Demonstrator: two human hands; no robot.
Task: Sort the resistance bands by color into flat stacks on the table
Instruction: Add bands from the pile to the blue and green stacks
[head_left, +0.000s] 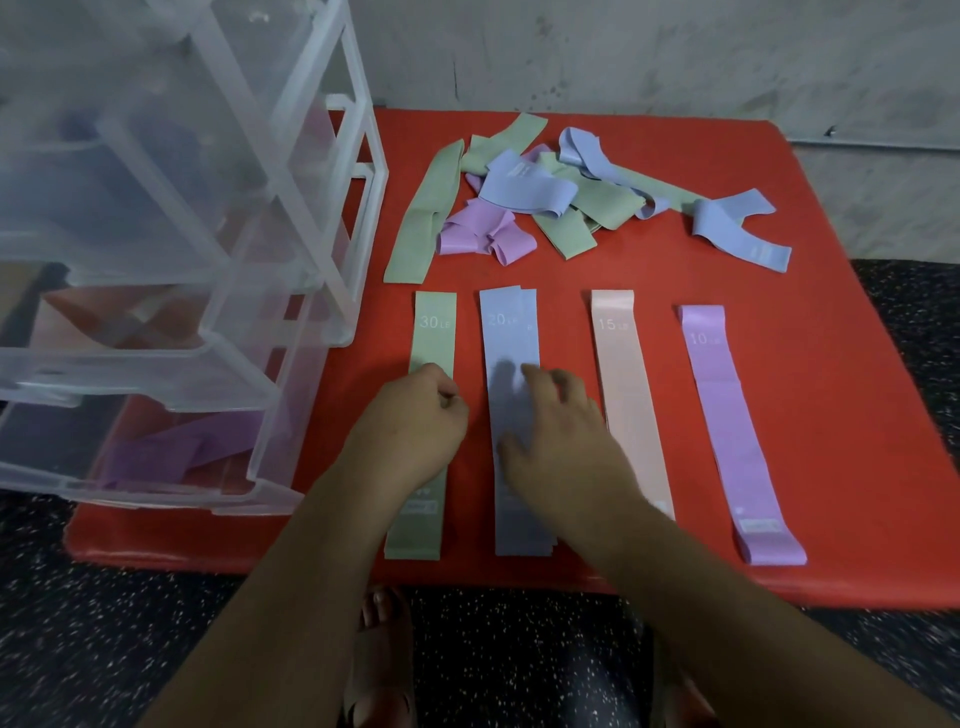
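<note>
Four flat bands lie side by side on the red table (810, 171): a green band (435, 332) marked 30 LB, a blue stack (508, 332) marked 20 LB, a pink band (623, 374) marked 15 LB and a purple stack (727, 415) marked 10 LB. My left hand (415, 421) sits over the green band with its fingers curled in; whether it pinches the band is hidden. My right hand (561, 431) lies spread over the blue stack, fingers fairly straight. A loose pile (545, 197) of green, blue and purple bands sits at the back.
A clear plastic drawer unit (171, 218) stands on the table's left part; its lowest drawer is pulled out and holds purple bands (176, 452). A long green band (423, 228) lies beside it. A grey wall is behind, and speckled dark floor and my foot (382, 649) are below.
</note>
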